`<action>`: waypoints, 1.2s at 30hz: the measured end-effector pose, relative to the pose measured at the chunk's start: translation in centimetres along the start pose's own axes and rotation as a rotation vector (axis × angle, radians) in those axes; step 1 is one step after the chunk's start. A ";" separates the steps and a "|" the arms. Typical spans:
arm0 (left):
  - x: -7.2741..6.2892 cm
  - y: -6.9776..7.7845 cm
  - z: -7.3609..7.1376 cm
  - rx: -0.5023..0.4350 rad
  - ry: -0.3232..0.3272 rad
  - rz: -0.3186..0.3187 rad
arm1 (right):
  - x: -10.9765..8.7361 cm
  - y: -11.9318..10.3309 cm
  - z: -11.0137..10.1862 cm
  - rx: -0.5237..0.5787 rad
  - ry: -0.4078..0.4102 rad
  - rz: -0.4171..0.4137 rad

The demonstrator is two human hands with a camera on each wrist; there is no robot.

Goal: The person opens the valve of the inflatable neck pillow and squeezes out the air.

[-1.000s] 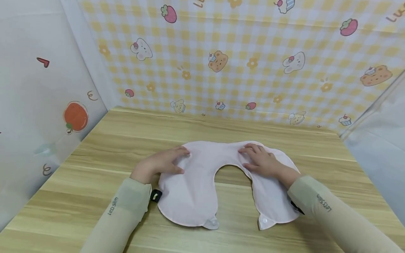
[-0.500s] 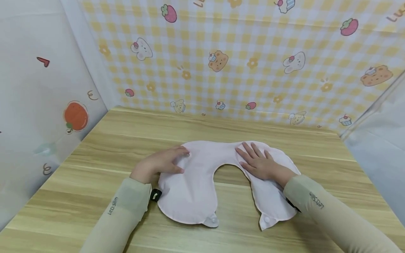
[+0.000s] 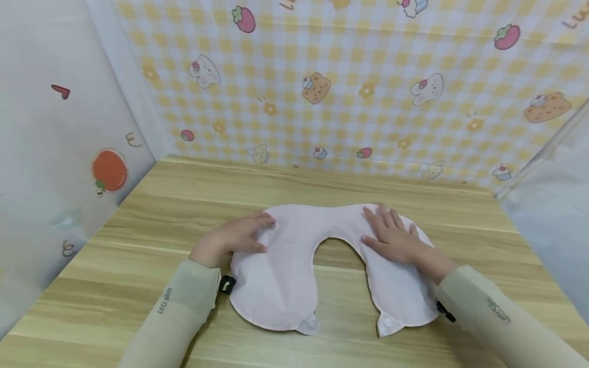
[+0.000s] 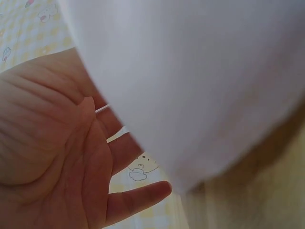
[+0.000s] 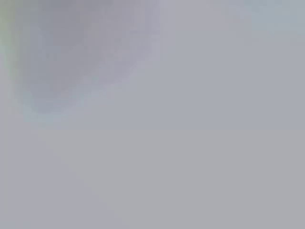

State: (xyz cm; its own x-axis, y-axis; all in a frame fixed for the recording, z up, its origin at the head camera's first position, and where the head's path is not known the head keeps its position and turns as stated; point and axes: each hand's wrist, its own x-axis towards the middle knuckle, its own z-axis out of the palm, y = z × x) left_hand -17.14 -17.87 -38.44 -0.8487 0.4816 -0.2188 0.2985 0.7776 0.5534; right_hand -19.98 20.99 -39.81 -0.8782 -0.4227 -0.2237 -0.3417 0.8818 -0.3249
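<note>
A pale pink U-shaped neck pillow (image 3: pixel 276 291) lies flat in the head view, its opening towards me. Each of its ends carries a small tab with a round snap, one left tab (image 3: pixel 309 325) and one right tab (image 3: pixel 386 325). My left hand (image 3: pixel 238 236) rests on the upper left part, fingers and thumb spread apart over the fabric. My right hand (image 3: pixel 397 242) lies on the right arm of the pillow with straight, spread fingers. In the left wrist view the pillow's pale edge (image 4: pixel 181 81) hides part of my fingers. The right wrist view is only a grey blur.
A wood-grain table (image 3: pixel 175 199) carries the pillow. Behind it stands a yellow checked backdrop (image 3: pixel 349 56) with cartoon prints, and a white printed sheet (image 3: pixel 41 133) closes the left side. Black wrist straps (image 3: pixel 227 284) touch the pillow's outer edges.
My right hand flattens from bent to straight fingers, then slides to the right across the fabric. My left hand stays where it was, and the pillow barely shifts.
</note>
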 end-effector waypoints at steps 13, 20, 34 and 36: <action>0.0 0.3 0.4 -0.017 -0.005 -0.008 | -1.1 -0.3 0.3 0.037 -0.084 0.117; -0.1 0.3 0.1 -0.005 0.006 -0.001 | -0.4 -0.1 0.2 -0.013 -0.140 0.102; -0.3 0.3 0.0 0.012 0.009 -0.002 | -0.1 -0.2 -0.1 0.019 -0.154 0.044; -0.3 0.3 -0.1 0.013 0.008 0.005 | -0.5 -0.1 -0.5 -0.002 -0.116 -0.007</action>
State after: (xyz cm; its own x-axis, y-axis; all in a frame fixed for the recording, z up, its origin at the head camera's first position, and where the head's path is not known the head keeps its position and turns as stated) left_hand -16.85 -17.80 -38.16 -0.8506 0.4821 -0.2100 0.3080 0.7804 0.5441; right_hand -19.66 21.22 -39.22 -0.8313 -0.4502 -0.3261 -0.3486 0.8791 -0.3250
